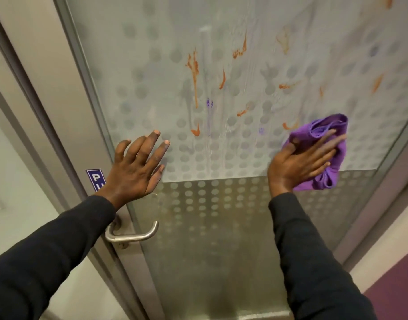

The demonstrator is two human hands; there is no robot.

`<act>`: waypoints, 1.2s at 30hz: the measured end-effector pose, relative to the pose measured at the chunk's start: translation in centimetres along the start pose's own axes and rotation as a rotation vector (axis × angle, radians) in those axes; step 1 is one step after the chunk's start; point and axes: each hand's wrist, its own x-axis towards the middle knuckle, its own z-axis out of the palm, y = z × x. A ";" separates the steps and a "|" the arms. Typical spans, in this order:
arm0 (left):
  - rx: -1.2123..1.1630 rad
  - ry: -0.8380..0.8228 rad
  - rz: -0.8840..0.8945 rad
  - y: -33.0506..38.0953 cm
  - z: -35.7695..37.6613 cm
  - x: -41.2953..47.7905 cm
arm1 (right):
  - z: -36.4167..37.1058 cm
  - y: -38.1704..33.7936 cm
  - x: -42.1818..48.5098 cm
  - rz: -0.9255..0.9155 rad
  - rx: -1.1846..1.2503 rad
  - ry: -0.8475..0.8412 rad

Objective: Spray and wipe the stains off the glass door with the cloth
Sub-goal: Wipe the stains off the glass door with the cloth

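The glass door (221, 215) fills the view, frosted with a dot pattern. Orange stains (193, 68) streak its upper half, with a few small purple marks (209, 103) and wet drip lines running down the middle. My left hand (138, 167) lies flat on the glass near the door's left edge, fingers spread, holding nothing. My right hand (302, 161) presses a crumpled purple cloth (330, 158) against the glass at the right, just below one orange stain. No spray bottle is in view.
A steel lever handle (138, 234) sticks out below my left wrist. A blue sign (95, 179) sits on the grey door frame (66, 112), partly hidden by my hand. Purple floor (397, 289) shows at the lower right.
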 end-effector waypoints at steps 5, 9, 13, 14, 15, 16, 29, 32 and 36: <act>-0.034 -0.003 -0.021 0.2 -0.2 0.1 | -0.1 -5.9 -10.0 -0.009 -0.062 -0.118; -0.103 -0.075 -0.048 0.1 -0.7 0.3 | 0.0 -8.2 -21.8 -0.421 -0.042 -0.374; -0.105 -0.141 -0.024 -0.4 -0.7 0.0 | 0.5 -7.1 -19.2 -0.508 -0.096 -0.352; -0.099 -0.146 -0.021 -0.5 -0.6 -0.2 | 0.5 -6.5 -17.2 -0.502 -0.081 -0.327; -0.089 -0.149 -0.021 -0.5 -0.4 -0.3 | 0.6 -5.8 -15.0 -0.463 -0.061 -0.286; -0.075 -0.147 -0.026 -0.4 -0.1 -0.5 | 0.7 -5.2 -12.4 -0.396 -0.043 -0.236; -0.013 -0.122 -0.031 0.3 -0.3 -0.4 | -1.6 -1.7 8.7 0.310 0.101 0.002; -0.037 -0.164 -0.038 0.3 -1.1 0.0 | -1.5 -5.1 5.1 0.359 0.140 -0.043; -0.050 -0.199 -0.057 0.5 -2.2 1.1 | -1.6 -10.6 -7.8 -0.014 0.049 -0.204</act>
